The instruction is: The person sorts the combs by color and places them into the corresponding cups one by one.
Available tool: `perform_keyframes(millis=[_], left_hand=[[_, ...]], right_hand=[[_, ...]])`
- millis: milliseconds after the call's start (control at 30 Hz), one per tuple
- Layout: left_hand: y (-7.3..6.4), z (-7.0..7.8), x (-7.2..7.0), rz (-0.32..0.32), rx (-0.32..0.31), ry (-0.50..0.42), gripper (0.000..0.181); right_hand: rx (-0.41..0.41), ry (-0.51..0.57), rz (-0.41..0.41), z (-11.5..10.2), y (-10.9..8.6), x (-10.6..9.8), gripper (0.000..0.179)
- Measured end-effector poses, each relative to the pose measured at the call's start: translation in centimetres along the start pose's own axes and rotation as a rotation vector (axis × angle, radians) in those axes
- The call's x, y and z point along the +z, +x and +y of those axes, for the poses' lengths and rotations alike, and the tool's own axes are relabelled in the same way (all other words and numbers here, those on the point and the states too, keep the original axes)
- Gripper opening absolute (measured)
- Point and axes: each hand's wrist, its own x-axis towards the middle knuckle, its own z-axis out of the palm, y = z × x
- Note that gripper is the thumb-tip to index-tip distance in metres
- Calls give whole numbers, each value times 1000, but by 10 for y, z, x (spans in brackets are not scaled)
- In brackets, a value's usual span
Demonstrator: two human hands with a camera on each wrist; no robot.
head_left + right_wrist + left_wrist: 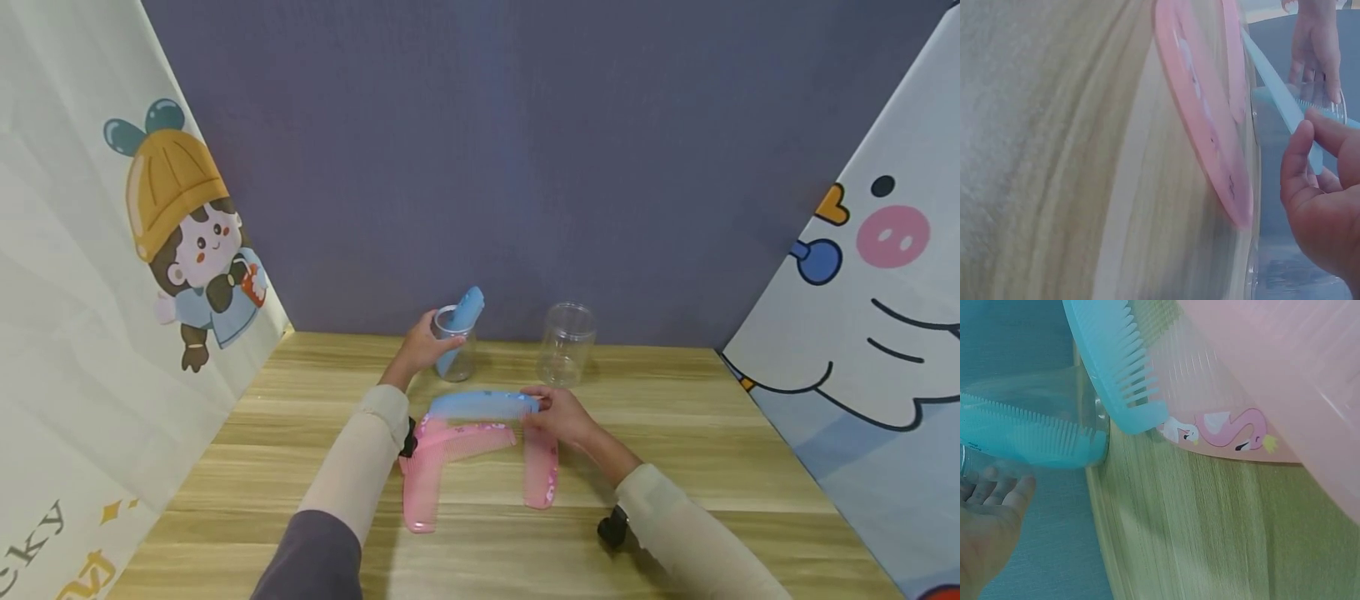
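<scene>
At the back of the table, my left hand [427, 345] holds a clear jar [463, 363] by its upper part, thumb across the front. A blue comb [468, 308] leans in that jar, its top above the rim. My right hand [564, 417] pinches the right end of another blue comb [480, 403], between thumb and fingers in the right wrist view. Close to this comb are several pink combs: one at the left [422, 496], one slanting in the middle [480, 435] and one at the right [542, 471], below my right hand. Some overlap at the left.
A second clear jar [567, 346] stands at the back, right of the held jar. Behind the wooden table [300, 467] rises a dark grey-purple panel [495, 167]. Printed cloths hang at the left [67, 250] and right [862, 333].
</scene>
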Motion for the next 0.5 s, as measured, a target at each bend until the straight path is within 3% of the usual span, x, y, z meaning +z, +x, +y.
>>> perform_keyframes(millis=[300, 500], left_hand=[[1, -1, 0, 2, 3, -13, 94], [1, -2, 1, 7, 5, -5, 94]], right_hand=[[59, 5, 14, -12, 3, -6, 50], [43, 12, -17, -18, 7, -15, 50]])
